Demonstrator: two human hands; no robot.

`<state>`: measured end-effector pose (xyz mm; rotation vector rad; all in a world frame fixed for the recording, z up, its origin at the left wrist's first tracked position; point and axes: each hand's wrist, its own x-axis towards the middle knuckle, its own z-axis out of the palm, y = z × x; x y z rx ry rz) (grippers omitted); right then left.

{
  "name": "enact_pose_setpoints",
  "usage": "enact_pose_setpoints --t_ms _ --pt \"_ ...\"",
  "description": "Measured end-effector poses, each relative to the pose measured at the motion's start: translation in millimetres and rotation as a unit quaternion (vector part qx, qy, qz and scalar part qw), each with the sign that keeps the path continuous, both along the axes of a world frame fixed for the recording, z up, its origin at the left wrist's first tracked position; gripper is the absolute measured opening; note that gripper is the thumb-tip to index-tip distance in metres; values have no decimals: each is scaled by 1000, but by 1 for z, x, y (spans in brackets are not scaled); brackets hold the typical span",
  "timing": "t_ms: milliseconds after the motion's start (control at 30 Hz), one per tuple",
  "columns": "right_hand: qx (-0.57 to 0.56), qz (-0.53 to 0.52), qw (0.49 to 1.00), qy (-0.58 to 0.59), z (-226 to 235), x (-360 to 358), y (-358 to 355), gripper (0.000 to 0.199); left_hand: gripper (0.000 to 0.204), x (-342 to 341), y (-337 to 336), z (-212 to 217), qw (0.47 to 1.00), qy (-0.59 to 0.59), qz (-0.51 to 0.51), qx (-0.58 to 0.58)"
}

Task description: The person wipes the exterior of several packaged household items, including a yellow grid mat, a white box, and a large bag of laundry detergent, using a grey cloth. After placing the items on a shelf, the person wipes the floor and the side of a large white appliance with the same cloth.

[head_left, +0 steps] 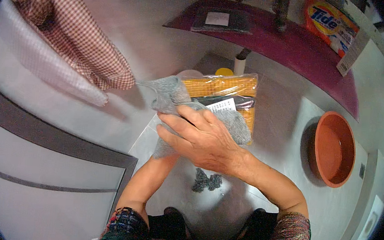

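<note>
You are pressing your right hand (pixel 199 139) down flat on a grey cloth (pixel 188 108), with your fingers spread and pointing left. The fingers are lying on top of the cloth, not curled around it. Your left hand is hiding under the cloth and under your right hand, so you cannot tell if it is apart or together. Only your left forearm (pixel 147 180) is showing, coming up from the near edge.

The grey cloth is sitting in the middle of the scene, over the grey floor (pixel 288 124). Its far left corner is sticking out past your fingers. The cloth is lying partly over a yellow pack in clear wrap (pixel 232 89), which is just behind it on the far side. A small yellow lid (pixel 224 71) is peeking out behind the pack.

A little dark grey scrubby lump (pixel 207 181) is lying on the floor, near you, just below your right wrist.

An orange bowl (pixel 334 150) is sitting well apart on the right. A red checked cloth (pixel 71 29) is hanging at the far left. A dark red shelf (pixel 300 47) is running along the far side, with an orange box (pixel 331 22) on it.
</note>
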<state>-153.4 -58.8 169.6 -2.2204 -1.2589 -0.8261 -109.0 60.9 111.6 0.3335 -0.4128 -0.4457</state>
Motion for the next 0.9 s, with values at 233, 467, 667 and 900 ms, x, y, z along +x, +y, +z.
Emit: enact_pose_setpoints --t_ms 233,467,667,900 --pt "61 -108 991 -58 7 24 -10 41 76 -12 -3 5 998 33 -14 50" --pt "80 -259 960 -63 -10 57 -59 43 75 3 6 -6 995 82 -41 46" --pt "147 -396 900 106 -20 64 -123 40 67 7 7 -3 994 84 -10 65" --pt "110 -132 983 -65 -10 22 -50 32 66 14 5 -24 979 89 91 159"
